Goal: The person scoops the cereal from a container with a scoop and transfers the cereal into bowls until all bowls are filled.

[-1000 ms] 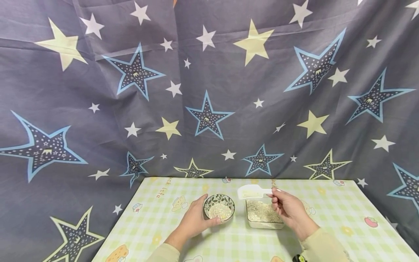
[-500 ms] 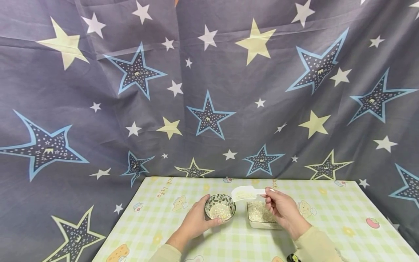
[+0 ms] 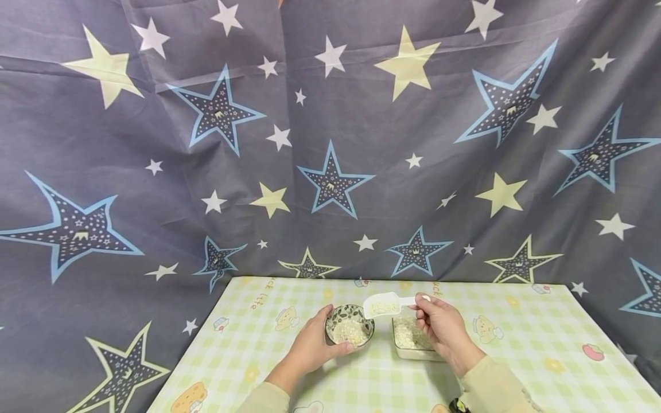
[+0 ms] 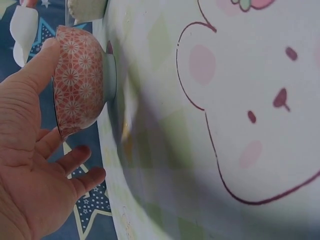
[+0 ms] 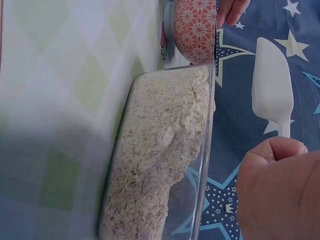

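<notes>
A small bowl [image 3: 349, 314] has leaf patterns inside and red flowers outside, and contains pale flakes that look like oats. My left hand [image 3: 310, 347] holds it by the rim, thumb on the near side and fingers at the far side. My right hand [image 3: 445, 328] pinches the handle of a white scoop [image 3: 382, 305], which carries some flakes. The scoop is raised and level, its tip by the bowl's right rim in the head view. Below my right hand stands a clear rectangular container [image 5: 165, 145] heaped with flakes; the hand partly hides it in the head view.
A green and white checked tablecloth [image 3: 268, 321] with cartoon prints covers the table. Behind the table's far edge hangs a dark grey curtain [image 3: 248, 160] with stars. Something small and black [image 3: 457, 406] shows beneath my right sleeve.
My right hand has moved left with the scoop, from above the container to beside the bowl's rim. The left hand keeps its hold on the bowl.
</notes>
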Demonstrator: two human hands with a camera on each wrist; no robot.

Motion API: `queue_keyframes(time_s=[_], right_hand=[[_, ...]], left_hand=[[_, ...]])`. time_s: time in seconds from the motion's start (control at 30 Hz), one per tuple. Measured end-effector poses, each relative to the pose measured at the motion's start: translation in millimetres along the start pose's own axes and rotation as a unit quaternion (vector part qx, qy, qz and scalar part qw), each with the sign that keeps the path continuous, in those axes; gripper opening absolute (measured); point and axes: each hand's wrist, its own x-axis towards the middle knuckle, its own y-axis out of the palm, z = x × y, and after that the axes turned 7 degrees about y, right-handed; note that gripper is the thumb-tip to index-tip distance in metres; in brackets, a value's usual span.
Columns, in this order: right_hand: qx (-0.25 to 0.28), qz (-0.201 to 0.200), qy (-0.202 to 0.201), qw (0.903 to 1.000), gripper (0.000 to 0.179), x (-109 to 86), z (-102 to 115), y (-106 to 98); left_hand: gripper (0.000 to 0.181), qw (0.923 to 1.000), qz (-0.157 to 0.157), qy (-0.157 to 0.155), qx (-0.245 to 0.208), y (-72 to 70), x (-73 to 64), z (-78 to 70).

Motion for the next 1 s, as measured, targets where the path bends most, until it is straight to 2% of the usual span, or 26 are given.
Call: queue_keyframes(time_s=[0.13,0.37,0.67,0.87,1.0], right_hand=[[-0.006,-0.012,-0.012,0.9998,0.011,0.9,0.3,4.7],[-0.062,-0.03,-0.046,0.9965,0.04,1.2,-0.9,16.4],[-0.09,-0.044,-0.111,0.9888,0.039,1.7,-5.5,34.7],[-0.156,-0.059,-0.166,0.972,0.035,-0.7,-7.5,39.0],[-0.196,-0.068,-0.214,0.9546,0.029,-3.7,-9.0,41.7]], left_hand=[[0.116,1.0,0.003,-0.005,0.002,-0.8,-0.1,-3.5],[0.116,1.0,-0.002,0.001,0.006,-2.2,-1.1,-6.5],[0.115,1.0,-0.001,-0.001,0.007,-3.0,-2.3,-8.2],[0.115,1.0,0.001,-0.004,0.008,-3.5,-3.0,-9.0],[0.115,0.9999,0.0,-0.002,0.012,-3.8,-3.0,-8.3]])
